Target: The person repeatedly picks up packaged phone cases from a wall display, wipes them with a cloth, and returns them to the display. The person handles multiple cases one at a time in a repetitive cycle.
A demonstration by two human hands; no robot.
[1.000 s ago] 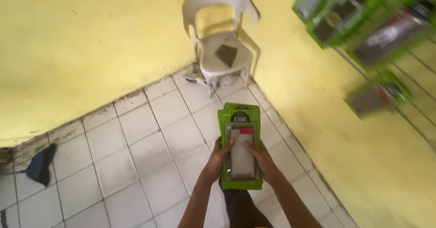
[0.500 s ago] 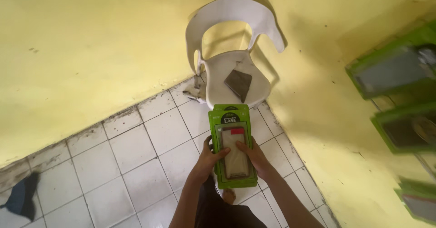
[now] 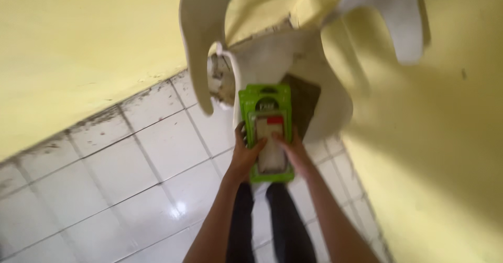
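A flat green package (image 3: 267,106) with a clear window showing a pale phone case is held upright in front of me by both hands. My left hand (image 3: 245,155) grips its left edge, thumb across the window. My right hand (image 3: 296,153) grips its right edge, thumb also on the front. The package hangs just above the seat of a white plastic chair (image 3: 335,100).
The chair stands in a corner of yellow walls (image 3: 78,48), with a dark flat object (image 3: 306,98) on its seat. White floor tiles (image 3: 120,189) spread to the left. My dark-trousered legs (image 3: 272,226) show below the hands.
I have moved much closer to the chair, which now fills the top of the view. The green packages hanging on the right wall have left the view. Both hands still hold the package.
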